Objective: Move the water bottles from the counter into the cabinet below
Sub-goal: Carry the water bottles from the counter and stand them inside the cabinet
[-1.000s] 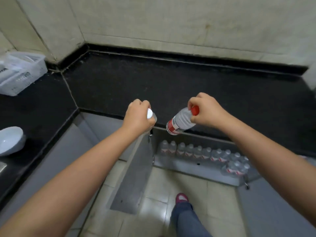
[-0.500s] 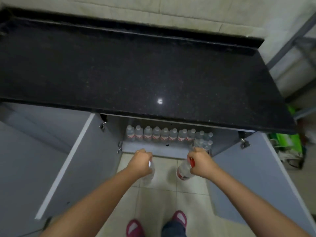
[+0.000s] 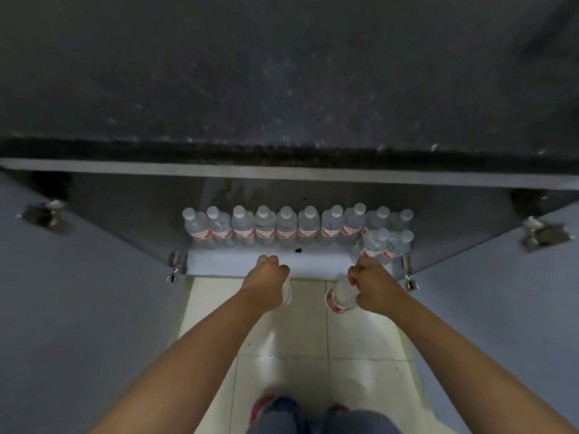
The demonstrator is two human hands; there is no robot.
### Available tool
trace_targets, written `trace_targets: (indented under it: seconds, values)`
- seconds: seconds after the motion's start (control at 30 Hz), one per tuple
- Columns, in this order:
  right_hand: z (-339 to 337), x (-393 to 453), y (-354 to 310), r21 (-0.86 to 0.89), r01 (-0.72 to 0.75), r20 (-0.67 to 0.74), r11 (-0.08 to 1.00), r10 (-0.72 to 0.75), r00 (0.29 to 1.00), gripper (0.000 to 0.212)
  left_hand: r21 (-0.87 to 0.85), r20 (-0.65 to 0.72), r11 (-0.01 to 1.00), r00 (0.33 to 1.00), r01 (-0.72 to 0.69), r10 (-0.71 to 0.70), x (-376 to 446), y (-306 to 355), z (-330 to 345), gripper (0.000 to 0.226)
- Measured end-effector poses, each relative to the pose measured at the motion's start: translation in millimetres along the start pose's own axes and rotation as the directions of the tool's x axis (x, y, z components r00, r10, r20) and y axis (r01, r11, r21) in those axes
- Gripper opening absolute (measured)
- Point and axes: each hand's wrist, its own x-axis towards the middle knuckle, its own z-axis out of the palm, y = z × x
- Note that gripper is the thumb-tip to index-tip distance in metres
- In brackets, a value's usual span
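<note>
My left hand [image 3: 266, 280] grips a clear water bottle [image 3: 286, 291] by its top; most of that bottle is hidden behind the fist. My right hand [image 3: 372, 285] holds a second clear bottle with a red label [image 3: 340, 297], tilted, its cap end inside the fist. Both hands hang low, just in front of the open cabinet's white floor [image 3: 313, 263]. A row of several bottles [image 3: 286, 228] stands along the back of the cabinet, and two more [image 3: 387, 244] stand in front at the right end.
The black counter [image 3: 282, 73] overhangs the cabinet. Grey doors stand open at the left [image 3: 78, 292] and right [image 3: 501, 308], with metal hinges. Pale floor tiles [image 3: 313, 339] lie below, and my knees and red shoes show at the bottom edge.
Both hands dropped from counter height to the cabinet's mouth, each holding its bottle. The view tilted down and moved closer to the cabinet.
</note>
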Motion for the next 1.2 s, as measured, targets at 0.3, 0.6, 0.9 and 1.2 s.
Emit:
trace_targets:
  seconds: [0.3,0.6,0.9,1.2]
  values:
    - [60,86,62,-0.102,0.129,-0.176,0.986,-0.146,0.974,0.028,0.163,-0.125,0.970,0.972,-0.180,0.201,133,-3,70,0.025]
    - [77,134,79,-0.150,0.024,-0.179,0.988,-0.051,0.983,0.032,-0.015,-0.281,0.950,0.913,-0.311,0.294,178,2,97,0.053]
    - [83,140,77,0.128,0.099,-0.356,0.987,-0.048,0.933,0.053,-0.200,-0.452,0.913,0.861,-0.355,0.236,179,3,109,0.044]
    - [65,137,69,-0.264,-0.107,-0.235,0.959,0.044,0.971,0.026,-0.045,-0.432,0.983,0.891,-0.179,0.142,178,6,107,0.072]
